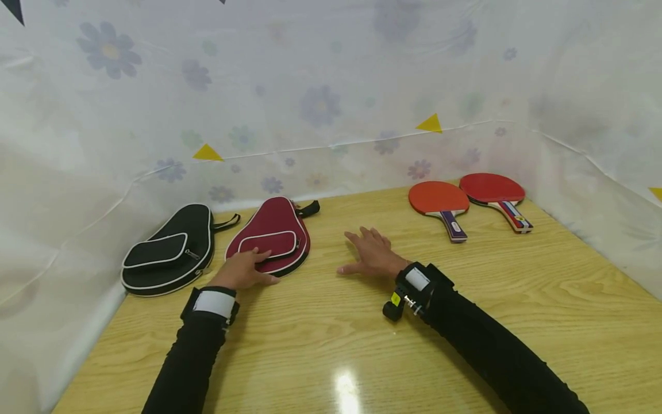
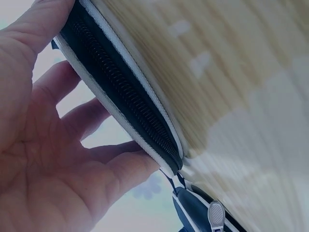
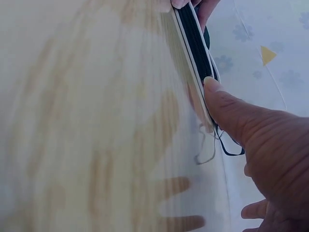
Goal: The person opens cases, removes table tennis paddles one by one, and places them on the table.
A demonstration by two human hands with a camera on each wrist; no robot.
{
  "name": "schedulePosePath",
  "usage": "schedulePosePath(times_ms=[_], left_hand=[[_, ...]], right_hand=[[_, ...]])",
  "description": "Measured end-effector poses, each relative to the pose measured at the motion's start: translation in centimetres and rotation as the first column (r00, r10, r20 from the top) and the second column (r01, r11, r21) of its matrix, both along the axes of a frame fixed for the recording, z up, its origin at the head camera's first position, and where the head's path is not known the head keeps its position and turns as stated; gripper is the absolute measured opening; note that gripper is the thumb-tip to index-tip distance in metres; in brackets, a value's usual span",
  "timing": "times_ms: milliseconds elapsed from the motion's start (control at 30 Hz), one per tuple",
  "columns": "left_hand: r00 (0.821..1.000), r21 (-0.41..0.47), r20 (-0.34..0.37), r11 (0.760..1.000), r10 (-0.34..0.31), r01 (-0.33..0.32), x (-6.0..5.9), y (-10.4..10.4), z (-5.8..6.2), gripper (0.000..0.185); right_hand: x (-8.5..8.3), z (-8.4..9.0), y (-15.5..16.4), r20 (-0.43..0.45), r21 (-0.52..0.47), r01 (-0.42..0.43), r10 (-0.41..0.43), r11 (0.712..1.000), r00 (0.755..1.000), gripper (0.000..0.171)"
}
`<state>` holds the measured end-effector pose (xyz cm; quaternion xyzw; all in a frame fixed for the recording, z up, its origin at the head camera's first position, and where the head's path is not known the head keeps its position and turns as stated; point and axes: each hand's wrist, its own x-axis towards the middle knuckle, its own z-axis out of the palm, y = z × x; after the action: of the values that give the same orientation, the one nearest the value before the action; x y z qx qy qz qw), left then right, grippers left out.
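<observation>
The left hand (image 1: pixel 242 270) rests with relaxed fingers on the maroon zippered fabric paddle case (image 1: pixel 271 237); just beside it, the right hand (image 1: pixel 371 256) lies flat and spread on the wooden tabletop (image 1: pixel 465 299).

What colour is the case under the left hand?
Dark red case with white piping, under the left hand; clearest in the head view.
</observation>
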<state>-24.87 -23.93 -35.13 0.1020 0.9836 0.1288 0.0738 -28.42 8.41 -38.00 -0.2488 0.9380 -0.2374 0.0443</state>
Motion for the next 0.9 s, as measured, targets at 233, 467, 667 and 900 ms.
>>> schedulePosePath(times_ms=[233, 467, 667, 900], left_hand=[[1.000, 0.010, 0.002, 1.000, 0.000, 0.000, 0.2, -0.7, 0.0, 0.081], [1.000, 0.009, -0.008, 1.000, -0.003, 0.003, 0.3, -1.8, 0.0, 0.081], [0.999, 0.030, -0.030, 0.999, -0.016, 0.017, 0.4, -3.1, -0.1, 0.085], [1.000, 0.035, -0.023, 0.999, -0.005, 0.006, 1.1, -3.1, 0.6, 0.082]], right_hand=[[0.2, 0.0, 0.1, 0.011, 0.000, 0.002, -0.002, 1.000, 1.000, 0.093], [0.1, -0.2, 0.1, -0.008, -0.005, 0.000, 0.000, 1.000, 1.000, 0.092], [0.3, -0.1, 0.1, -0.006, 0.003, 0.001, -0.001, 1.000, 1.000, 0.092], [0.1, -0.1, 0.0, -0.002, 0.015, -0.005, 0.005, 1.000, 1.000, 0.092]])
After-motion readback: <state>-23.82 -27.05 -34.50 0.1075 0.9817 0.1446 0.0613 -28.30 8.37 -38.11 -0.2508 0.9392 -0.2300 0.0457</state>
